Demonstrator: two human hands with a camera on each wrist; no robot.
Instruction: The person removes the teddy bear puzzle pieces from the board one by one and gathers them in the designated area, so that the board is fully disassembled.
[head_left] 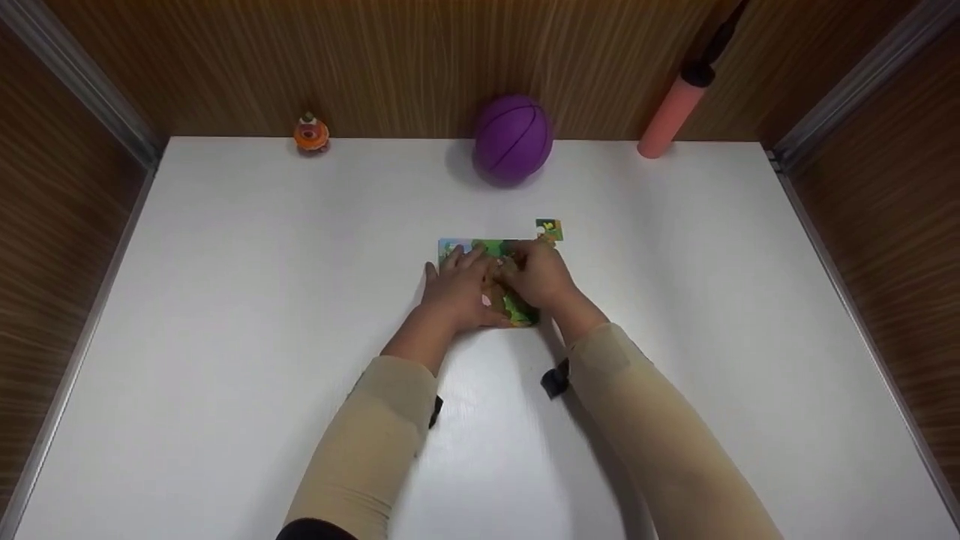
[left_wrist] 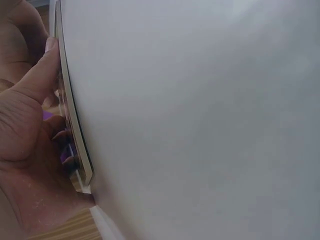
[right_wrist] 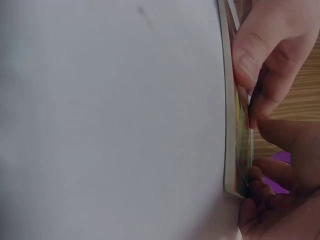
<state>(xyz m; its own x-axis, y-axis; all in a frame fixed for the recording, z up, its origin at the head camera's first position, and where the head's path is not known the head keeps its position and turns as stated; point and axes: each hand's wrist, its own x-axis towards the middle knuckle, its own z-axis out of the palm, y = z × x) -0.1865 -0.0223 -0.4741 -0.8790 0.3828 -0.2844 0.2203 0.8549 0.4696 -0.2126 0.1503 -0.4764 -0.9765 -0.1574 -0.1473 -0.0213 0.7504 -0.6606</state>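
A small jigsaw puzzle in a thin tray, with a green and brown picture, lies under both hands. My left hand rests on its left part with the fingers spread. In the left wrist view, the left thumb lies along the tray's near edge. Over the upper right part, my right hand bends its fingers down to the puzzle, the thumb close to the index finger. Whether a piece is pinched between them I cannot tell. Just beyond the right knuckles lies a loose puzzle piece, partly covered by that hand.
At the back of the white table stand a small orange toy figure, a purple ball and a pink pump leaning on the wooden back wall. Wooden side walls border the table left and right.
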